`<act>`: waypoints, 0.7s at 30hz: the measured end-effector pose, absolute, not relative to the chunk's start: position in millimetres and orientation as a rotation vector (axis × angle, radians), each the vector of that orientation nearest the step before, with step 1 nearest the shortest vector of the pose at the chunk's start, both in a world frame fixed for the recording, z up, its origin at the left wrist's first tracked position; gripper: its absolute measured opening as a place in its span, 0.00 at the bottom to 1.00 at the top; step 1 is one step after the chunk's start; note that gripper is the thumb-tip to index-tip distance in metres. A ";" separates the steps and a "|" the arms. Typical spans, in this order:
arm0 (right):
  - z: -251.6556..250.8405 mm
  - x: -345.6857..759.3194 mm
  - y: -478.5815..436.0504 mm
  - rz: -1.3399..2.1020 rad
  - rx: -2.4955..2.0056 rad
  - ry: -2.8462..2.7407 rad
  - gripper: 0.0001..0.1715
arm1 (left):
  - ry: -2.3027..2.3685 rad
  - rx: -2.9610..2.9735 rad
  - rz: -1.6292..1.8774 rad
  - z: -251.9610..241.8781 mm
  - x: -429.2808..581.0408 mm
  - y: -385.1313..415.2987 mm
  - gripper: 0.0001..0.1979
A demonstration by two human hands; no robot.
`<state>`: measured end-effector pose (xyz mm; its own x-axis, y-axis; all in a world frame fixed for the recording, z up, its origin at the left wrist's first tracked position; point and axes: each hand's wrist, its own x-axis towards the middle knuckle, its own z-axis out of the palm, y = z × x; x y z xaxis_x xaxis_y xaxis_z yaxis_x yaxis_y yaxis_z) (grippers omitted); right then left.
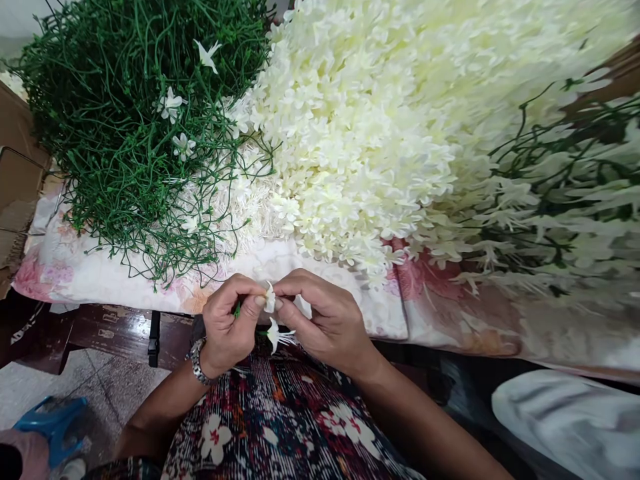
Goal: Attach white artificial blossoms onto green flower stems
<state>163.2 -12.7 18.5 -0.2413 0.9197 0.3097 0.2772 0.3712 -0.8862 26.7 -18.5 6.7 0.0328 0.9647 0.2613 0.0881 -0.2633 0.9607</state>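
Close to my body, just off the table edge, my left hand and my right hand meet fingertip to fingertip. Thumb and forefinger of each are pinched on a small white artificial flower. A bit of green stem shows inside my left hand; the rest of it is hidden by the fingers. Below the fingertips hangs a second white flower with long thin stamens. A heap of green plastic stems lies beyond my left hand, with a few white blossoms caught in it.
A large pile of cream-white petals fills the back middle. Thin white stamens lie between the heaps. Assembled flower sprays are at the right. A floral cloth covers the table. Cardboard stands left; a blue stool is on the floor.
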 end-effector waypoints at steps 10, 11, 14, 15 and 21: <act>14.0 165.6 -13.3 0.806 -1.062 -1.755 0.06 | 1.154 1.519 1.223 10.4 30.2 -18.3 0.03; 13.6 166.4 -13.6 0.810 -1.073 -1.755 0.05 | 1.162 1.525 1.195 11.6 29.9 -18.2 0.03; 10.1 170.0 -14.9 0.895 -1.106 -1.687 0.05 | 1.155 1.536 1.076 15.6 27.9 -18.0 0.05; 8.5 171.4 -15.5 0.941 -1.117 -1.641 0.04 | 1.140 1.543 1.031 16.8 27.2 -18.1 0.07; 0.1 178.8 -16.8 1.080 -1.153 -1.460 0.04 | 1.146 1.637 0.817 22.5 27.3 -18.9 0.12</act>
